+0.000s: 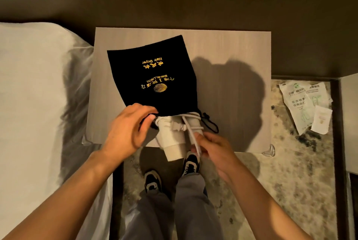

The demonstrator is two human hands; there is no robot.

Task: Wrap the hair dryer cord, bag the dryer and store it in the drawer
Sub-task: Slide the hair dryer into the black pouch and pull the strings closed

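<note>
The white hair dryer [171, 139] lies at the near edge of the table [232, 49], one end overhanging and the other tucked into the mouth of the black bag [153, 75]. The left hand [126, 129] pinches the bag's opening, its grip closed on the cloth. The right hand [211, 148] pinches the white cord [190, 133] wound around the dryer.

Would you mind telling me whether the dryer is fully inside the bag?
Partly in: the dryer protrudes from the bag mouth.
</note>
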